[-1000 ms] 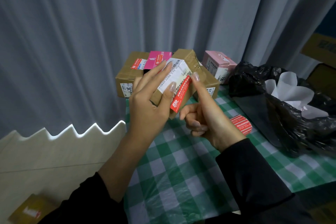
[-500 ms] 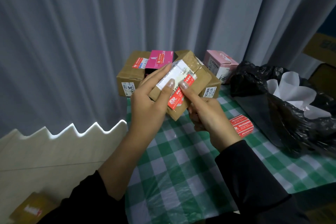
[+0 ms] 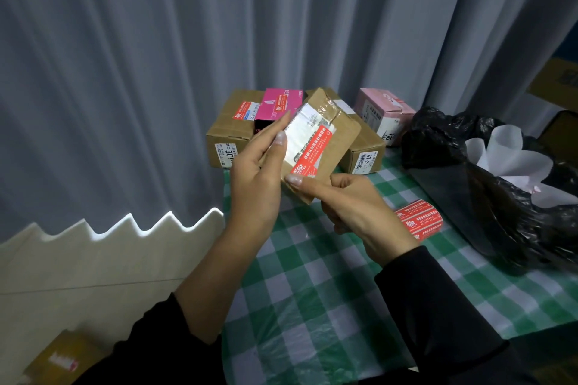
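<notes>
A grey curtain (image 3: 125, 72) fills the upper frame, and below it a table under a green-and-white checked cloth (image 3: 312, 291) runs from the centre to the lower right. Just above centre, lifted clear of the cloth, is the small parcel (image 3: 341, 137), tilted so that its labelled face turns up toward the camera, probably so the person can see what they are sticking. The left hand (image 3: 253, 172) grips the parcel's left edge, fingers along the side and thumb across the white label (image 3: 301, 131), which steadies it. The right hand (image 3: 359, 206) holds the lower corner, fingers curled beneath and the thumb flat on the near end of the red sticker (image 3: 312, 150). This looks like smoothing the sticker down beside the label. A roll of red stickers (image 3: 419, 222) lies on the cloth just right of that hand, within easy reach. At the right edge a black bag (image 3: 469, 197) gapes open with white paper strips (image 3: 506, 153) inside, likely peeled backings. At the back of the table stand a large brown box (image 3: 228, 131) with a magenta box (image 3: 278, 106) on top, a second brown box (image 3: 362, 153) and a pink box (image 3: 384, 112), all shut. Some already carry red stickers. Another carton (image 3: 59, 359) sits on the floor at lower left.
</notes>
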